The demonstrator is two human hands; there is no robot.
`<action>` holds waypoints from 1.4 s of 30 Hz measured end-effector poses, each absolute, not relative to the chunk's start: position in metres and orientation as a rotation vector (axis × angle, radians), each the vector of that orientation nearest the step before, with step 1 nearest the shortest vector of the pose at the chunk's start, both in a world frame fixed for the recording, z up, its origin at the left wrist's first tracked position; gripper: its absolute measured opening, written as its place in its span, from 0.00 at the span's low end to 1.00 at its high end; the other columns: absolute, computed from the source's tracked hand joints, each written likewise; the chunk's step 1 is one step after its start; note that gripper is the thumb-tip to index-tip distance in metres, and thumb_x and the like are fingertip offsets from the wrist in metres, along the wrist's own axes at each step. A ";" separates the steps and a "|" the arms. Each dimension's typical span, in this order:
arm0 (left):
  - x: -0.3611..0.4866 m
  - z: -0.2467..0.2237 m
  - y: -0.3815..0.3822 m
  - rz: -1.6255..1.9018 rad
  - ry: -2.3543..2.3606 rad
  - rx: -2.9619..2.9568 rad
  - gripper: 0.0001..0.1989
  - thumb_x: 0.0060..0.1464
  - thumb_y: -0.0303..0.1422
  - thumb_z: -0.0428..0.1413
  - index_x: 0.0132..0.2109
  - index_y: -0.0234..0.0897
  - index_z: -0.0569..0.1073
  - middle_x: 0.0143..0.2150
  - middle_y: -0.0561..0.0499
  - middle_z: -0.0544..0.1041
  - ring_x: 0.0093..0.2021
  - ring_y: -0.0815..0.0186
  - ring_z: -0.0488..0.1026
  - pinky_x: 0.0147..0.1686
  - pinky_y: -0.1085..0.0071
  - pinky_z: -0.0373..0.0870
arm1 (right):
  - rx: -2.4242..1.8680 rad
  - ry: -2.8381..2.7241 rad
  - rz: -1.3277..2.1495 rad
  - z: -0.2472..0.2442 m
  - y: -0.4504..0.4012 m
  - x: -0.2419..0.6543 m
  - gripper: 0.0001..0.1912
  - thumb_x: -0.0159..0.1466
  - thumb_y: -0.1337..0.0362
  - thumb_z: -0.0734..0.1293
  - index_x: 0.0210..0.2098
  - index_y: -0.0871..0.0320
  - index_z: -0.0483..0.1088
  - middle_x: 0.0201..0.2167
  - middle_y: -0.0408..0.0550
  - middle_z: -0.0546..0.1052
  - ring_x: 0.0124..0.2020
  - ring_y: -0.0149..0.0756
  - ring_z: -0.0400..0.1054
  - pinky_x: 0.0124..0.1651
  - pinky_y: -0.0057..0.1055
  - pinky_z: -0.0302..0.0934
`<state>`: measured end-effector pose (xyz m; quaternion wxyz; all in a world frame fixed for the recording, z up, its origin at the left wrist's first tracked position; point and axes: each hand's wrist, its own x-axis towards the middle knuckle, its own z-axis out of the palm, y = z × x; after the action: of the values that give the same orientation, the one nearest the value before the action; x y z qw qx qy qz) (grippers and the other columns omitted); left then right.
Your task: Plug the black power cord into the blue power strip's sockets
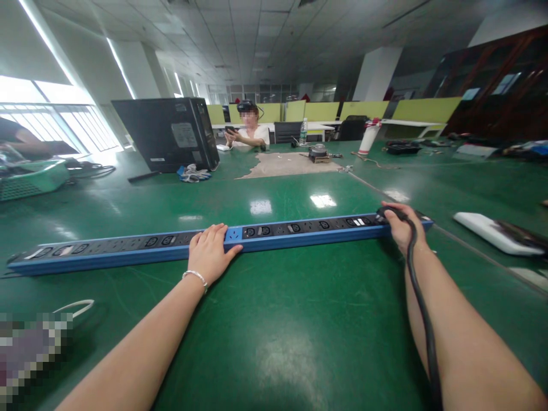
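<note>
The green counter (278, 308) is spreading under everything, its glossy top reflecting the lights and probably offering little friction. Across it, in front of the person, the long blue power strip (274, 244) is lying with its sockets facing up; it is looking stiff and fairly weighty, its smooth casing likely sliding if pushed, so two well-spaced holds on the long side edges would be suiting it best. The thick black cable (422, 302) is running down over the right forearm, seeming bendy but springy, and its weight is probably tugging at whatever is holding its end. The left hand (212, 248) is lying loosely spread over the strip near its middle, fingers across the top and thumb along the near edge, bracing more than clasping. The right hand (403, 228) is closing around the black plug (384, 213) at the strip's right end; whether the plug is sitting fully in a socket is staying hidden. That plug is appearing hard and sturdy, its moulded body giving a safer hold than the cord.
</note>
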<state>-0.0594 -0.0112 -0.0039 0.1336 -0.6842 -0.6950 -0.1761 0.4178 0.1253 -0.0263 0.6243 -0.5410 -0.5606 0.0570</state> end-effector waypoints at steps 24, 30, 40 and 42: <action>-0.058 -0.003 -0.012 -0.432 -2.029 -1.949 0.30 0.55 0.50 0.45 0.58 0.36 0.62 0.60 0.41 0.66 0.61 0.56 0.60 0.58 0.57 0.52 | -1.282 -1.435 -0.037 -0.026 0.109 0.408 0.13 0.59 0.57 0.62 0.40 0.54 0.72 0.42 0.48 0.77 0.44 0.41 0.69 0.54 0.46 0.58; -0.058 -0.003 -0.010 -0.382 -2.033 -1.931 0.31 0.55 0.50 0.45 0.58 0.34 0.62 0.60 0.40 0.66 0.60 0.56 0.61 0.57 0.58 0.53 | -1.220 -1.407 -0.007 -0.020 0.107 0.400 0.13 0.58 0.56 0.63 0.37 0.55 0.72 0.39 0.48 0.77 0.42 0.41 0.70 0.52 0.44 0.60; -0.059 -0.003 -0.010 -0.383 -2.029 -1.927 0.32 0.55 0.51 0.44 0.59 0.34 0.61 0.59 0.41 0.66 0.60 0.55 0.61 0.58 0.58 0.53 | -1.107 -1.083 0.027 -0.014 0.113 0.441 0.19 0.58 0.54 0.64 0.46 0.55 0.66 0.44 0.51 0.76 0.47 0.41 0.70 0.53 0.44 0.61; -0.060 -0.004 -0.010 -0.388 -2.034 -1.933 0.32 0.55 0.51 0.44 0.59 0.34 0.61 0.60 0.41 0.66 0.60 0.55 0.61 0.58 0.58 0.53 | -1.144 -1.094 0.079 -0.024 0.117 0.449 0.19 0.58 0.53 0.64 0.45 0.55 0.67 0.43 0.49 0.76 0.46 0.41 0.71 0.52 0.45 0.62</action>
<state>-0.0600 -0.0098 -0.0040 0.1541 -0.6743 -0.7095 -0.1353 0.4491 0.1167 -0.0239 0.7022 -0.5140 -0.4915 0.0356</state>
